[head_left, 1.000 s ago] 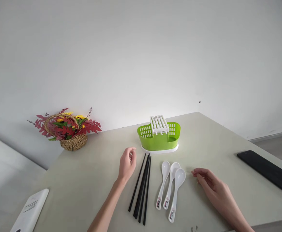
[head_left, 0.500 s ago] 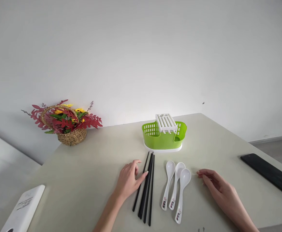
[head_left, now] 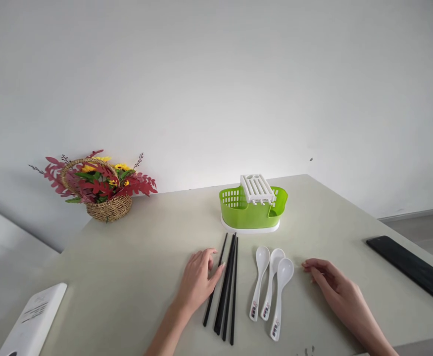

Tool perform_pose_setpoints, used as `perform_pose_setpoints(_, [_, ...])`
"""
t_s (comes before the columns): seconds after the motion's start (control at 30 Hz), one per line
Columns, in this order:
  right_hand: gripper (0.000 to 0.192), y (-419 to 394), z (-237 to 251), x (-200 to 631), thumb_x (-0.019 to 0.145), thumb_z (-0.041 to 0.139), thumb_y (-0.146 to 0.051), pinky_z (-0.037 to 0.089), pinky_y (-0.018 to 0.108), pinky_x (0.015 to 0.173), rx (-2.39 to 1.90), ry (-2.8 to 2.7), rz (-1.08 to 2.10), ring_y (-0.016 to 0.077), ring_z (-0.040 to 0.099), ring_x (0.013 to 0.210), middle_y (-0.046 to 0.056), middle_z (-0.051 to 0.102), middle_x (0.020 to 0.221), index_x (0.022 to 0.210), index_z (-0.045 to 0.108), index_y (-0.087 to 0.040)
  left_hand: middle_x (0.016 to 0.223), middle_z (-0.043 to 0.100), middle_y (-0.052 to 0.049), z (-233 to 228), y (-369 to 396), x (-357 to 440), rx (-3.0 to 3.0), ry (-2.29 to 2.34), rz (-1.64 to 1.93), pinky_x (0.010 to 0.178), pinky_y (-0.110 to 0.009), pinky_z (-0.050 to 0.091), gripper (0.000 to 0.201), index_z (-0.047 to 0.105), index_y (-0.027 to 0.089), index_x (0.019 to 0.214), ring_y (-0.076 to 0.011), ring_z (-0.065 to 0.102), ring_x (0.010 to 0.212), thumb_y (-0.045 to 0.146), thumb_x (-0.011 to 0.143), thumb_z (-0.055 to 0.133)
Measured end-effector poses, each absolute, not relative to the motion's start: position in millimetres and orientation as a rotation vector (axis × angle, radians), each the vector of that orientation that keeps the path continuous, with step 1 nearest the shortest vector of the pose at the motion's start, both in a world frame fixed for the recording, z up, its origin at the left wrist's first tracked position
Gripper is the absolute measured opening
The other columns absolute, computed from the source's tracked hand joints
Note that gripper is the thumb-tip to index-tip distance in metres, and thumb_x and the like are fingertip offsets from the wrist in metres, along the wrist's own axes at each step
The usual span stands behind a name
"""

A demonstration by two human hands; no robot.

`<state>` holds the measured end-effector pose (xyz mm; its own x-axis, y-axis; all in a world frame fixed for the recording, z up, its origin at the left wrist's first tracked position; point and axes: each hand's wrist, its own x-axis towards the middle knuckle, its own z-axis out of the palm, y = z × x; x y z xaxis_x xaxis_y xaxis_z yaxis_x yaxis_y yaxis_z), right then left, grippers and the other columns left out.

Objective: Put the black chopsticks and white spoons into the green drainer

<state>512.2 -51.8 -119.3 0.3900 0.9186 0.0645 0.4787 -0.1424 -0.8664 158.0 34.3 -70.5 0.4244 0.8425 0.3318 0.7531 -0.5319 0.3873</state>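
My left hand (head_left: pixel 197 278) rests over the leftmost black chopstick (head_left: pixel 208 309), its thumb crossing it and its index finger held apart from the thumb. Just right of it, several more black chopsticks (head_left: pixel 228 291) lie in a loose bundle. Three white spoons (head_left: pixel 283 277) are side by side, bowls pointing away from me and printed marks on their handles. To their right my right hand (head_left: pixel 331 284) lies on the table with loosely bent fingers and nothing in them. A green cutlery basket (head_left: pixel 251 215) with a white slotted top (head_left: pixel 258 189) stands behind.
A wicker basket (head_left: pixel 109 208) of red leaves and yellow flowers stands at the back left, by the wall. One white box-like object (head_left: pixel 34 316) lies at the front left. A black phone-like slab (head_left: pixel 409 269) is near the table's right edge.
The leftmost chopstick's far end has shifted slightly left, away from the bundle, along with a small leftward move of my left thumb. My right hand stays put.
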Motion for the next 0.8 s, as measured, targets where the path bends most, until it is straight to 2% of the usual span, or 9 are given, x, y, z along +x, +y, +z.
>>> perform_pose_setpoints(0.2, [0.036,-51,-121,513,0.088,0.054,-0.056,0.058,0.027,0.079,-1.769,-1.231,0.610,0.0207,0.075,0.087,0.003,0.079,0.107,0.106,0.069,-0.028,0.081,0.058,0.000,-69,23,161,2.535,1.372,0.725,0.083,-0.041,0.053,0.029,0.050,0.022,0.121,-0.0218,0.061,0.081,0.045,0.103,0.046])
perform_pose_setpoints(0.4, [0.034,-53,-116,510,0.090,0.054,-0.055,0.058,0.027,0.079,-1.751,-1.235,0.617,0.0209,0.074,0.089,0.003,0.078,0.105,0.105,0.069,-0.028,0.082,0.059,-0.001,-63,14,162,2.496,1.350,0.689,0.086,-0.043,0.052,0.042,0.049,0.021,0.126,-0.0220,0.061,0.080,0.051,0.098,0.055])
perform_pose_setpoints(0.63, [0.033,-53,-114,510,0.091,0.052,-0.053,0.056,0.026,0.078,-1.750,-1.264,0.618,0.0195,0.073,0.087,0.001,0.078,0.102,0.104,0.069,-0.029,0.083,0.062,-0.003,-62,7,159,2.421,1.315,0.759,0.089,-0.043,0.053,0.029,0.054,0.023,0.124,-0.0227,0.063,0.083,0.038,0.100,0.050])
perform_pose_setpoints(0.8, [0.032,-53,-115,510,0.092,0.051,-0.053,0.055,0.026,0.079,-1.771,-1.258,0.637,0.0189,0.073,0.088,0.000,0.078,0.105,0.106,0.068,-0.030,0.086,0.061,-0.003,-61,6,159,2.391,1.335,0.698,0.090,-0.043,0.053,0.025,0.052,0.024,0.123,-0.0222,0.062,0.084,0.035,0.102,0.045])
